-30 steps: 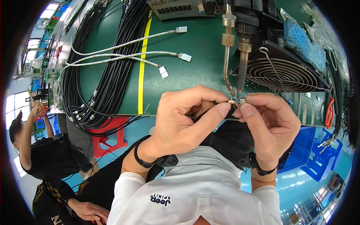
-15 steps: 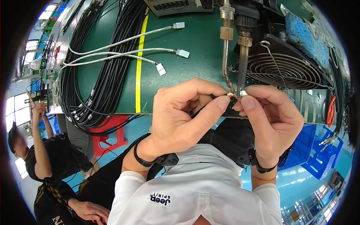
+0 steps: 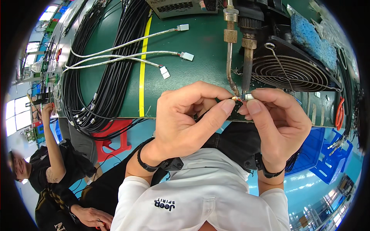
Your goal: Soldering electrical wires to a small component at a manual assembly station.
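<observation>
In a pinch of thumb and forefinger, my left hand point(image 3: 192, 119) holds a cable end with thin coloured wires point(image 3: 236, 98). My right hand point(image 3: 283, 125) is closed with its fingertips on a small silvery-white connector point(image 3: 249, 97), held end to end with the wires. The soldering iron point(image 3: 247, 65) points down so its tip meets the join between wires and connector. Beside it, a thin metal feed tube point(image 3: 230, 57) ends close to the same spot. Whether the wires touch the connector's contacts is too small to tell. Most of the cable is hidden behind my left hand.
Black cables point(image 3: 111, 77) lie bundled on the green bench point(image 3: 173, 92), left of a yellow tape line point(image 3: 142, 84). Three silvery cables end in white plugs point(image 3: 186, 56). A fan with a wire grille point(image 3: 296, 73) and a blue sponge point(image 3: 312, 38) stand right. Another person point(image 3: 58, 165) sits left.
My hands stay almost in place, still holding the wires and connector at the iron's tip. At the left, the other person's head and raised arm have shifted.
</observation>
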{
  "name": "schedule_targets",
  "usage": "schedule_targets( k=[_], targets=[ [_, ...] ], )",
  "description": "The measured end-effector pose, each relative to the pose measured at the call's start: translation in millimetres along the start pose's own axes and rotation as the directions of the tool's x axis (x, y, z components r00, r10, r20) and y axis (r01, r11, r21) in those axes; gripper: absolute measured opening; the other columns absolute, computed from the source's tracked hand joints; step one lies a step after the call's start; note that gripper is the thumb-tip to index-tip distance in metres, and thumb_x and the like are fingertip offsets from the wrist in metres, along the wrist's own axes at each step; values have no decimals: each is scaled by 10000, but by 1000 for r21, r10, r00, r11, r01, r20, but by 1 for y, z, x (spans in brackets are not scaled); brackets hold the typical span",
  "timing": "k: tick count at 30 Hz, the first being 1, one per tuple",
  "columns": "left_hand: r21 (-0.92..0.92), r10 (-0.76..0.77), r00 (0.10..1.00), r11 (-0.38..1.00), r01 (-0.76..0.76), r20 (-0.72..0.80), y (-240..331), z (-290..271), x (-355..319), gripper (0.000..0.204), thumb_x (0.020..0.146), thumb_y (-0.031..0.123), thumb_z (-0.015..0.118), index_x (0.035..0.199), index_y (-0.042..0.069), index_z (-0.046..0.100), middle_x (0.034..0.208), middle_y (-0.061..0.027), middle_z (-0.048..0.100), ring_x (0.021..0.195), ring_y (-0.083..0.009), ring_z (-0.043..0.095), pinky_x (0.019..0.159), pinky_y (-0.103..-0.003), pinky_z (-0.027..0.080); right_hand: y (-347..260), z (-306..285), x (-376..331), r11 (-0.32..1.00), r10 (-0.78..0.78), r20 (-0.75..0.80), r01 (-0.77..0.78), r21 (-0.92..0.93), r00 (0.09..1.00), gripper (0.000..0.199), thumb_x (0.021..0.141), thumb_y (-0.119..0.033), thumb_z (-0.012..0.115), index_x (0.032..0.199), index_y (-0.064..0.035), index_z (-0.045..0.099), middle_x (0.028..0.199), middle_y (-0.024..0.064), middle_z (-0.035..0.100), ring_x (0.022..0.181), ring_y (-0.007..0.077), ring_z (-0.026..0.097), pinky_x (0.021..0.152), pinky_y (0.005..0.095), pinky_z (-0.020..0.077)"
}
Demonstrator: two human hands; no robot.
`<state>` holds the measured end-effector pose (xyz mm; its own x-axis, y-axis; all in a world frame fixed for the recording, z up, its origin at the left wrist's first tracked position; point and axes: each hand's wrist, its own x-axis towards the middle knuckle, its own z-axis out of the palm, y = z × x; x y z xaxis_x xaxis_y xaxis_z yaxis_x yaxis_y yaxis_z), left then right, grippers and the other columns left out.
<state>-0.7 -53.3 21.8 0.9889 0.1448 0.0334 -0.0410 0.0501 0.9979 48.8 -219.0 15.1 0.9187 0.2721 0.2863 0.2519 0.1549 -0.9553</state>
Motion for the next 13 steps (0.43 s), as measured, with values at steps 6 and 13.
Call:
schedule_targets(
  k=[6,13],
  targets=[
    [15,-4,1000,1000,4,-1,0,-1,0,67,861,-41,644,926,-50,656,565,56,517,499,26,354,445,-181,247,-1,0,-1,1000,27,-3,-27,5,1000,174,827,101,657,1000,83,645,875,132,681,752,155,676,661,236,552],
    [101,58,998,993,-60,29,-5,-4,-1,78,851,-24,662,929,-25,669,541,45,499,485,17,352,437,-193,248,-2,-3,-2,997,69,10,-69,18,998,202,794,132,678,992,97,661,894,142,682,778,157,673,660,231,532]
  ],
)
